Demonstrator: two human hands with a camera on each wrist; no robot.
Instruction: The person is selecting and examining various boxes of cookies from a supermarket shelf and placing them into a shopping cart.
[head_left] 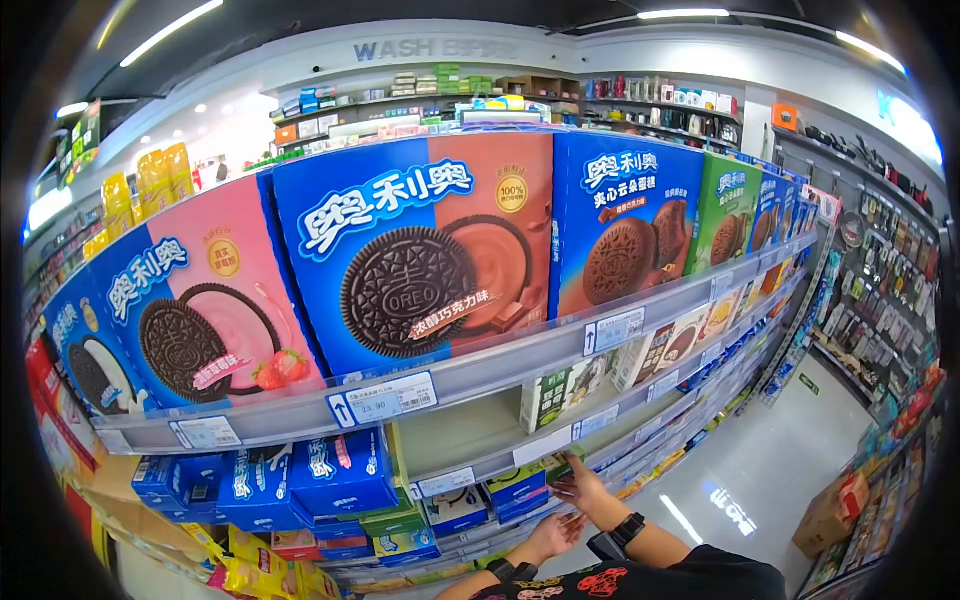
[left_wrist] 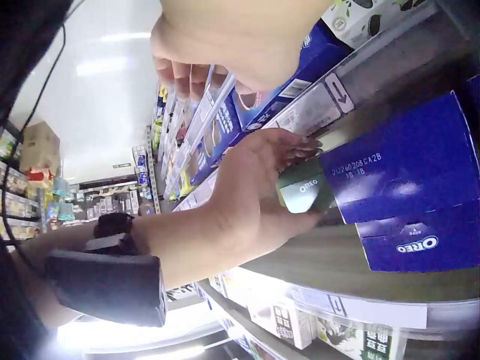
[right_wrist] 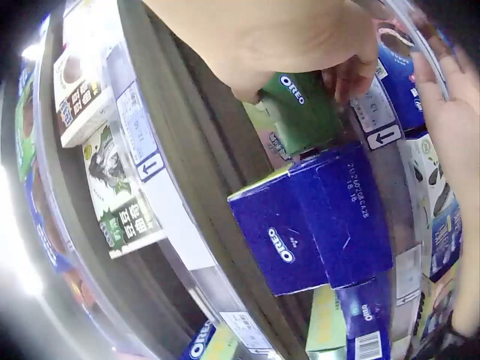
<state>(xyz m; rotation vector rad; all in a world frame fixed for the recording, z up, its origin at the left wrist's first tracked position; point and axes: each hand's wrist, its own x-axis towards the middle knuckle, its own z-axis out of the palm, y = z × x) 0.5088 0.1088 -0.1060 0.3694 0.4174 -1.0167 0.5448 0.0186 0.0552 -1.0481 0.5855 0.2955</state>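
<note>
My right hand (head_left: 590, 495) reaches into a lower shelf and grips a small green Oreo box (right_wrist: 304, 112), thumb on one side and fingers on the other. That box stands at the end of a row of blue Oreo boxes (right_wrist: 341, 217), right against them. In the left wrist view the green end of the box shows between the fingers of the right hand. My left hand (head_left: 555, 537) hovers by the shelf front, fingers loosely bent and holding nothing. A price rail (right_wrist: 375, 120) runs along the shelf edge near both hands.
Above stand large Oreo boxes (head_left: 420, 240) behind a clear-fronted shelf rail (head_left: 500, 372). White-and-green biscuit boxes (head_left: 565, 390) sit on the shelf below. Blue Oreo packs (head_left: 345, 470) fill the left side. An aisle floor (head_left: 720, 500) and a cardboard carton (head_left: 830, 515) lie to the right.
</note>
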